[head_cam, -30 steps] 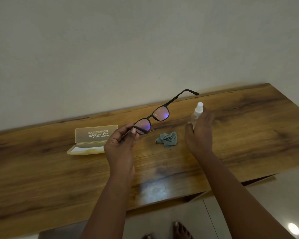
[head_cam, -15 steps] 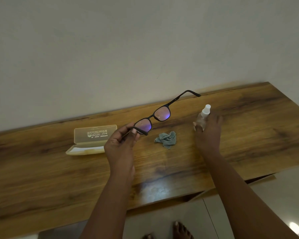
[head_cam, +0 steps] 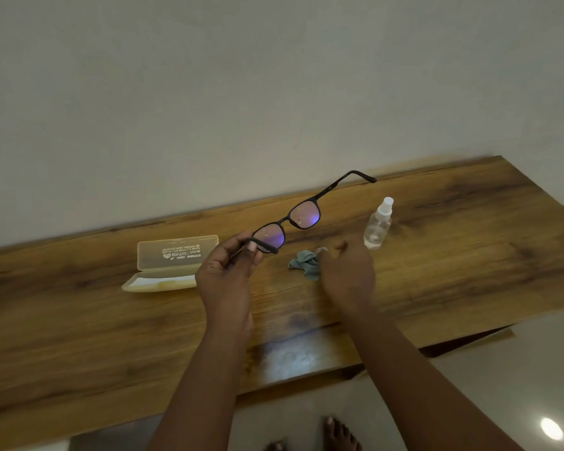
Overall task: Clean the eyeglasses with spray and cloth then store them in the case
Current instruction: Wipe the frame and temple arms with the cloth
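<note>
My left hand (head_cam: 226, 277) pinches one temple of the black-framed eyeglasses (head_cam: 302, 216) and holds them above the wooden table (head_cam: 469, 255); droplets show on both lenses. A small clear spray bottle (head_cam: 377, 226) with a white nozzle stands upright on the table, free of any hand. My right hand (head_cam: 347, 277) hovers just left of the bottle, fingers apart, its fingertips at the right edge of the crumpled grey-green cloth (head_cam: 305, 264). I cannot tell if the fingers touch the cloth. The translucent yellowish case (head_cam: 173, 263) lies open at the left.
A plain wall runs behind the table's far edge. The table's near edge crosses the lower frame, with tiled floor and my bare feet (head_cam: 339, 434) below it. A glare patch sits on the tabletop between my forearms.
My right hand set the spray bottle down on the table, let go of it and moved left to the cloth. The left hand kept the glasses raised, nearly still.
</note>
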